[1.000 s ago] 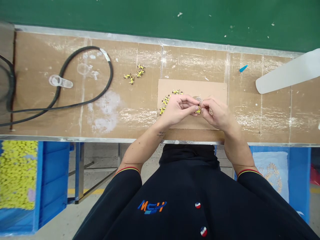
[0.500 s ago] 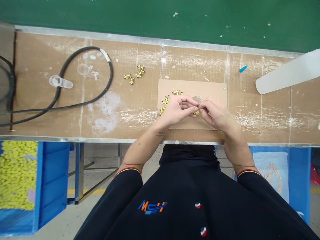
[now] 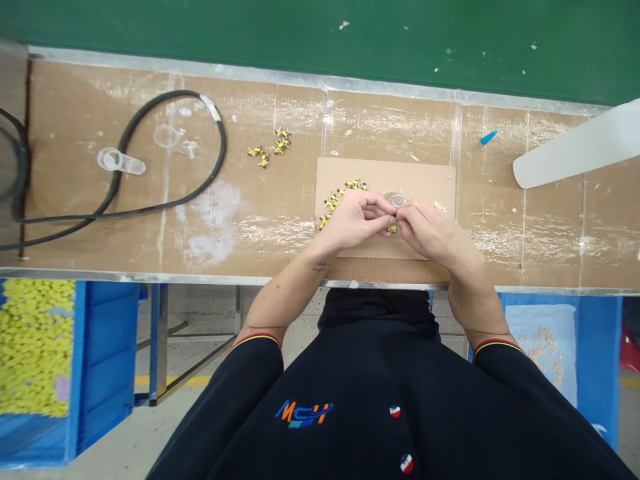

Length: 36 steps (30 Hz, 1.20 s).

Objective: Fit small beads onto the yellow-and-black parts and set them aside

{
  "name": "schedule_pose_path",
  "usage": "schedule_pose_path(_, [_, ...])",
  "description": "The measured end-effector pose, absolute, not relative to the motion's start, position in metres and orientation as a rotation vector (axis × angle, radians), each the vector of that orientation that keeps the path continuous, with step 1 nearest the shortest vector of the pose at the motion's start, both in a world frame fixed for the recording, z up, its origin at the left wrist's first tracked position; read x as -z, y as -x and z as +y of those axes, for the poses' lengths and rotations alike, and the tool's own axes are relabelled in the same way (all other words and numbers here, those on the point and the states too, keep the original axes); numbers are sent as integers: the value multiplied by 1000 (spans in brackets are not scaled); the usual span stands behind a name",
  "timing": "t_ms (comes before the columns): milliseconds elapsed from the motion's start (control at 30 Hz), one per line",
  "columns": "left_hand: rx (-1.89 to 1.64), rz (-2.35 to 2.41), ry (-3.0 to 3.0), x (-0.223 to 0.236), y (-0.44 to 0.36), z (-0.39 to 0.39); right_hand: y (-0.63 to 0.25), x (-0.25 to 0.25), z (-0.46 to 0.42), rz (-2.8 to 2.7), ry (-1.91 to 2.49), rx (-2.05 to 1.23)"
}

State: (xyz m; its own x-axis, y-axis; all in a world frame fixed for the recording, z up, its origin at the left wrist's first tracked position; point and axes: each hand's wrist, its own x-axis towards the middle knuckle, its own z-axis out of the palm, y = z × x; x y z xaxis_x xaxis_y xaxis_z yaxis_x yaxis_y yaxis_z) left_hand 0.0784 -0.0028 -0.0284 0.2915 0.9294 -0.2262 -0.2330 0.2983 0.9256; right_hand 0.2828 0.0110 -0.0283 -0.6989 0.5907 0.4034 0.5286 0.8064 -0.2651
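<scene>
Over a flat piece of cardboard (image 3: 425,175), my two hands meet fingertip to fingertip. Between thumb and fingers, my left hand (image 3: 361,217) pinches a small yellow figure (image 3: 393,228), mostly covered by the fingers. My right hand (image 3: 425,228) is closed at the same spot, its thumb and forefinger pressed together; whatever is in them is too small to make out. Just beyond the fingertips stands a small round container (image 3: 397,200). Several yellow and black figures (image 3: 333,199) lie left of my left hand. Tiny pale pieces (image 3: 439,207) are scattered beyond my right hand.
More yellow figures (image 3: 263,155) lie farther left. A black cable (image 3: 223,150) loops across the table beside a clear plastic scoop-like piece (image 3: 123,162). At right are a blue cap (image 3: 489,137) and a long white object (image 3: 575,150). Blue bins (image 3: 107,353) stand below the table edge.
My right hand's fingers have shifted slightly and closed more tightly by the yellow figure. The pale pieces beyond that hand now show more. My left hand stays almost still.
</scene>
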Motion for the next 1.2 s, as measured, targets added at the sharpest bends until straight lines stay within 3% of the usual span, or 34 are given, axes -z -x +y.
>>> schedule_pose_path(200, [-928,893,-874,26,-77,-1,-284,25,13,-2444,788,-247])
schedule_pose_path(633, [-1244,737,-992,25,-83,-6,-276,11,10,-1932,760,-694])
schedule_pose_path(1200, [-1441,830,-1406,27,-84,-10,-267,12,4,-1834,812,-695])
